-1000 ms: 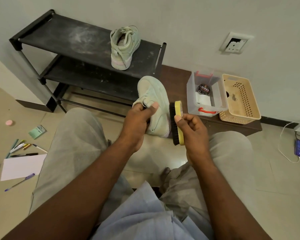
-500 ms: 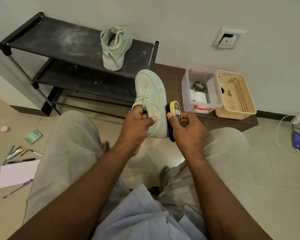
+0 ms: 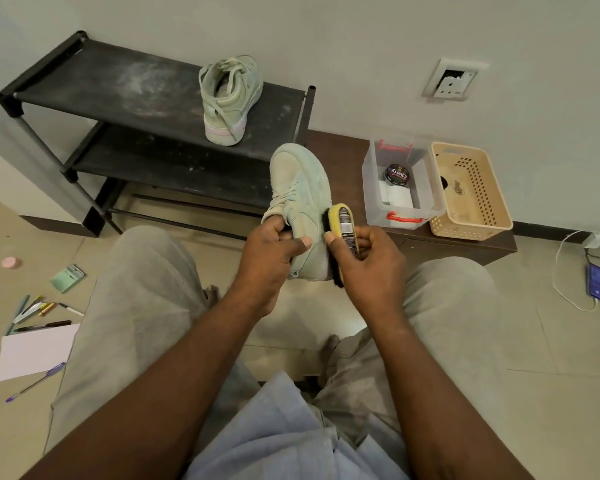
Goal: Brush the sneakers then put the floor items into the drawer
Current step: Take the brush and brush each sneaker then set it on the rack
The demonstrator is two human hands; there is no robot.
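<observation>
My left hand [image 3: 269, 249] grips a pale green sneaker [image 3: 300, 199] by its heel end, toe pointing away from me. My right hand [image 3: 368, 261] holds a yellow-backed shoe brush [image 3: 340, 223], its black bristles pressed against the sneaker's right side. The second pale green sneaker [image 3: 229, 98] stands on the top shelf of the black shoe rack [image 3: 118, 84]. On the floor at the left lie a white sheet of paper [image 3: 35, 351], several pens [image 3: 39, 310], a purple pen [image 3: 35, 382], a green pad [image 3: 66, 278] and a pink round item [image 3: 9, 262].
A low brown cabinet [image 3: 465, 247] by the wall carries a clear box [image 3: 402, 216] holding a polish tin [image 3: 396, 174], and a beige basket [image 3: 471, 230]. A blue phone [image 3: 596, 282] on a white cable lies at the right. My knees flank the hands.
The brush has slid along the sneaker's side towards the heel and tilted so its labelled back faces up. The left hand keeps its grip on the sneaker.
</observation>
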